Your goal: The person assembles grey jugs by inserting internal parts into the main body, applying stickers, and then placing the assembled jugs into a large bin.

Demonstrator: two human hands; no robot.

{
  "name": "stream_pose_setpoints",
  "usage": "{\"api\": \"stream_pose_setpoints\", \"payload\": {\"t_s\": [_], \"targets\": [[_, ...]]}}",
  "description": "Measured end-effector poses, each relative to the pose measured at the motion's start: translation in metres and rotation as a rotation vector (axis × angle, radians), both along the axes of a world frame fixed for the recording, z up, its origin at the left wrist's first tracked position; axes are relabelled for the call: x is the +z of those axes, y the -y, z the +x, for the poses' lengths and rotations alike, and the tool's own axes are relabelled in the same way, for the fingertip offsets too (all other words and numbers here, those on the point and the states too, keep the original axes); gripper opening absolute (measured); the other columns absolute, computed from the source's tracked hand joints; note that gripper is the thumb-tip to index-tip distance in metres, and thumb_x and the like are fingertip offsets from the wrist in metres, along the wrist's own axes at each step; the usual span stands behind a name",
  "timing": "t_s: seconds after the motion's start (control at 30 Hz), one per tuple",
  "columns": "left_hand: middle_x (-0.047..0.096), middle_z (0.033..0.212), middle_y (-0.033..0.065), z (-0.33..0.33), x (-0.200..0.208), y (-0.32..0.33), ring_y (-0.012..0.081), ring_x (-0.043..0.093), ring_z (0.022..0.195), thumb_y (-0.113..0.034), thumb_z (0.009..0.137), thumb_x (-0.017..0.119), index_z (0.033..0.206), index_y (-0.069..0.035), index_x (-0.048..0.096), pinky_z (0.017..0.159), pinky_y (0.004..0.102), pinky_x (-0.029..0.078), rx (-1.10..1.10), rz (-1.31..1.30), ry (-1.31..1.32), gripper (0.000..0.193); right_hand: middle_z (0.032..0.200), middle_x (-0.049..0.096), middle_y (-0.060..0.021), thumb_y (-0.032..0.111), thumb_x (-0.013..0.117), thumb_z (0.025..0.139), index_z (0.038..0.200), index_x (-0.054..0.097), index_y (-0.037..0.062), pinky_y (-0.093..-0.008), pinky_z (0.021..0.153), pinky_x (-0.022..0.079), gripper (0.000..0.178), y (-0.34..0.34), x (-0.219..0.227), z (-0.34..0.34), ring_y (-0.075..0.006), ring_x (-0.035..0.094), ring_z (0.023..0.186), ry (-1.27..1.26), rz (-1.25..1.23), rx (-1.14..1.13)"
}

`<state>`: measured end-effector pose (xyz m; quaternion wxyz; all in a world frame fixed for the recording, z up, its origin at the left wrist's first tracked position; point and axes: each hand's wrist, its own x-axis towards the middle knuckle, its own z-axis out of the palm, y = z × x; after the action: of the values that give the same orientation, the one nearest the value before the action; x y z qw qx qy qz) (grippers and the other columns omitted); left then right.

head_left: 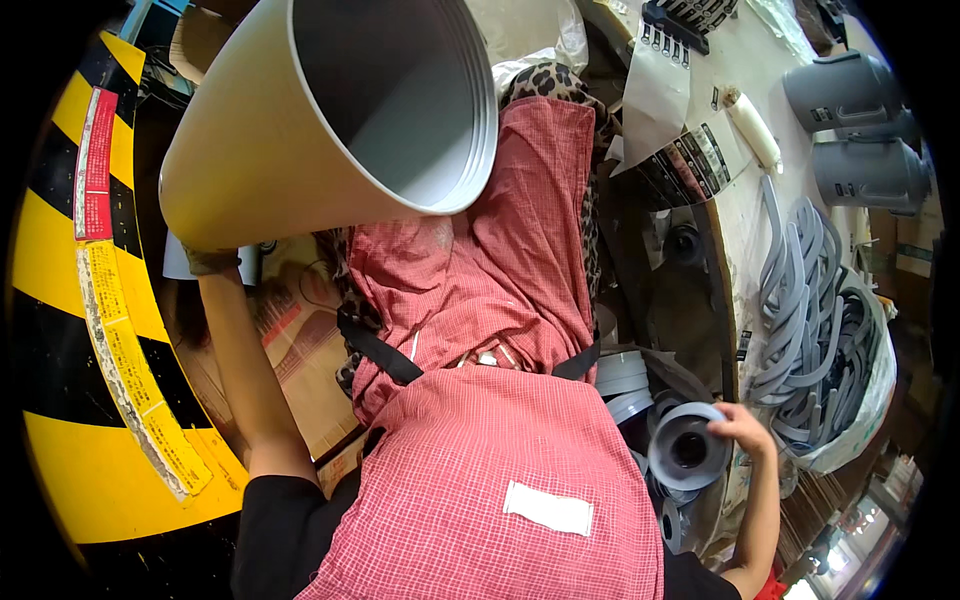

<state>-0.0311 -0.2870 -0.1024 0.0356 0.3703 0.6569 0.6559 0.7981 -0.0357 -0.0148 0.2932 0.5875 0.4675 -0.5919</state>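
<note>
My left hand [212, 262] is up at ten o'clock, closed under the narrow end of a big grey pipe reducer [330, 110], though the cone hides most of my fingers. Its long axis runs from that hand up toward one o'clock, with the wide open mouth tipped over my red checked apron [480, 480]. My right hand [742, 428] is low at four o'clock, fingers curled over the rim of a small grey pipe fitting [686, 448] that sits among other grey fittings [625, 385] (a heap beside my hip). The reducer and the small fitting are well apart. Grey rubber gasket strips [815, 330] lie at three o'clock.
</note>
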Motion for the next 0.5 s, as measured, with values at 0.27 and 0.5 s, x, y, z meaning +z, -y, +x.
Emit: {"api": "stream_pose_setpoints", "payload": {"t_s": [0.27,0.5], "targets": [[0.057,0.136,0.0138,0.073,-0.048,0.060,0.0275,0.053,0.127,-0.030,0.102,0.053,0.133,-0.003,0.056,0.109,0.0411,0.043,0.363,-0.614,-0.830,0.041,0.136,0.059,-0.0112,0.052,0.046,0.106,0.140,0.052,0.0007,-0.0387,0.105,0.048,0.062,-0.015,-0.006,-0.152,-0.0229,0.061,0.121,-0.731,0.845,-0.864],[0.056,0.137,0.0143,0.142,-0.049,0.041,0.0302,0.051,0.129,-0.031,0.100,0.056,0.134,-0.004,0.054,0.110,0.0431,0.042,0.315,-0.753,-1.046,0.043,0.121,0.056,-0.0113,0.061,0.060,0.094,0.133,0.058,0.0181,-0.0480,0.091,0.052,0.058,0.018,0.017,-0.303,-0.0269,0.056,0.102,-1.274,1.851,0.300]]}}
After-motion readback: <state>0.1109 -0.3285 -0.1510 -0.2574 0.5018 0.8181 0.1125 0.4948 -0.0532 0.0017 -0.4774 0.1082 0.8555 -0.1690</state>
